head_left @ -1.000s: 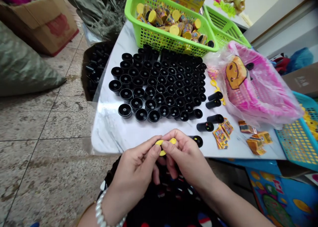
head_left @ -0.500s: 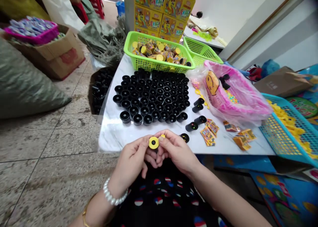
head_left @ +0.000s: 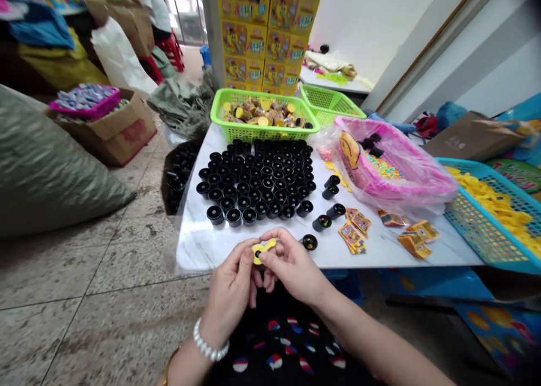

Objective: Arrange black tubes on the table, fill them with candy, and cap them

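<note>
A yellow plastic lid with a tab [head_left: 267, 247] and a dark round centre is between my two hands, just off the table's front edge. My left hand [head_left: 232, 279] pinches its left side with thumb and fingers. My right hand [head_left: 291, 265] is closed on its right side, the thumb pressing near the dark centre. Something dark shows beneath the lid, mostly hidden by fingers. Nearest my right hand stands a small black cup [head_left: 310, 242]. Beyond my hands, many black cups [head_left: 249, 216] stand upright in tight rows.
Behind the cups stands a green basket [head_left: 264, 133] of yellow-capped cups. At right are a pink plastic-lined basket [head_left: 422, 186], small printed packets [head_left: 353, 236] and a blue basket [head_left: 473, 228] of yellow pieces. A box of black cups [head_left: 180, 174] sits left of the table [head_left: 198, 256].
My right thumb has moved left from the lid's tab to near its dark centre, uncovering the tab. The camera view has shifted, with the table appearing slightly lower.
</note>
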{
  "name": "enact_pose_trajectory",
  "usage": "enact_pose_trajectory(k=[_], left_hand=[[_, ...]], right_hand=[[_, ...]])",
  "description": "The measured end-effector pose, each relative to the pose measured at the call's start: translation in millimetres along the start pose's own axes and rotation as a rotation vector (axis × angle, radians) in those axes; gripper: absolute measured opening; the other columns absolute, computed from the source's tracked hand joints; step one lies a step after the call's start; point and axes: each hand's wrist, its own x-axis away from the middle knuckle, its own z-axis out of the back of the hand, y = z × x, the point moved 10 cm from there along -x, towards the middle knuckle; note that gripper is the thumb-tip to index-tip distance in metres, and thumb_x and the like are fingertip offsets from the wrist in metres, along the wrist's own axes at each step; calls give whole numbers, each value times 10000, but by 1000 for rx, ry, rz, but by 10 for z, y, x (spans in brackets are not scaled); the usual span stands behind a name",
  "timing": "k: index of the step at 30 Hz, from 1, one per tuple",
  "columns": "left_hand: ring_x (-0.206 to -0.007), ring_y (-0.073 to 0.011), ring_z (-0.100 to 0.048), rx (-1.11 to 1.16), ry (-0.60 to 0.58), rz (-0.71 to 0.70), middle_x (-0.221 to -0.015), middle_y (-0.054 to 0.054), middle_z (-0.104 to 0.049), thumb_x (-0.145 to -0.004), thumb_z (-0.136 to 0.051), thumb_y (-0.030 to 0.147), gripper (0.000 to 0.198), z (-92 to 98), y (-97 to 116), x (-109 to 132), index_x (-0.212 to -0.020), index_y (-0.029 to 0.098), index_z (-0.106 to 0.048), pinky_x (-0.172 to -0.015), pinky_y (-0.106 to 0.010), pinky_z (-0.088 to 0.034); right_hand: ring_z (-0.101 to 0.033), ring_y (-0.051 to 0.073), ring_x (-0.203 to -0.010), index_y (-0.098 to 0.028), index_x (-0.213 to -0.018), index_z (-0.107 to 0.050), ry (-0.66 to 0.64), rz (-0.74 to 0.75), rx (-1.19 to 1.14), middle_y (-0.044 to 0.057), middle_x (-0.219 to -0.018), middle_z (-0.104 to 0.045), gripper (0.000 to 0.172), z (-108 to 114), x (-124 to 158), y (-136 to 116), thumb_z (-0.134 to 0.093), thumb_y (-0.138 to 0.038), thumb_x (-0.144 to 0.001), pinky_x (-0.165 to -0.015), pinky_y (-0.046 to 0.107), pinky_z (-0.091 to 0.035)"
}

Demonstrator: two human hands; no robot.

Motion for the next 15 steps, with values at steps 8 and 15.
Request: enact_pose_trajectory(k=[8,15], left_hand=[[-630,-113,-596,-431,266,-541,-1055,-96,-637,-856,-645,247,306,217,548,248,-1155,188,-658,-629,-281,-538],[-428,-52,-452,136,-103,47,-615,45,-577,-809,-706,352,467,149,103,-21,-1223,159,-611,-413,-160,-361]], right_hand=[[-512,53,-411,-164,-897,-559,87,57,-25,-57,-611,-578,320,52,48,14,-669,-456,-823,-353,132,-384],[-524,67,-438,-139,-849,-622,62,-26,-381,-31,-611,-568,337,24,125,74,-661,-474,-835,-357,149,-391]])
